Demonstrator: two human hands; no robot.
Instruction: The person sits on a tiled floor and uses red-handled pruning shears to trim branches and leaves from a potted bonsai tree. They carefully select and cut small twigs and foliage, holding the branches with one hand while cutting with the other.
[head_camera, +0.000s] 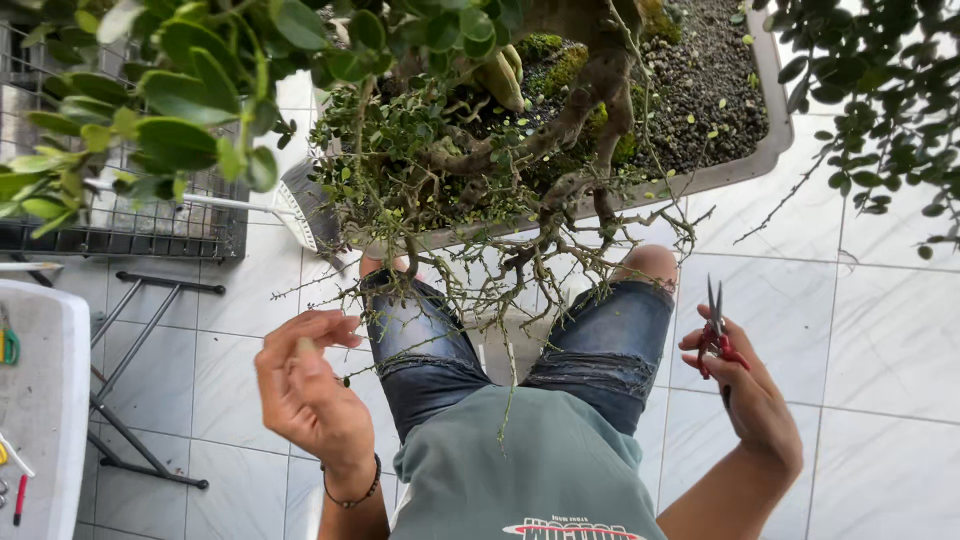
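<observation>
One bonsai tree (560, 130) in a shallow grey tray (770, 140) of dark gravel fills the upper frame, w/ a person seated beneath it on white floor tiles (890, 330), two knees in denim shorts (610, 340) under the trailing twigs. Pruning looks partway along: several lower branches hang thin & nearly leafless, while dense foliage up top appears uncut. The left hand (310, 395) is loosely curled, fingertips pinching what seems a small leaf or clipping; can't tell for sure. The right hand (745, 385) grips one pair of red-handled shears (718, 335), blades closed, pointing up, clear of the branches. At far left, one white table (40, 400) w/ a few small tools.
</observation>
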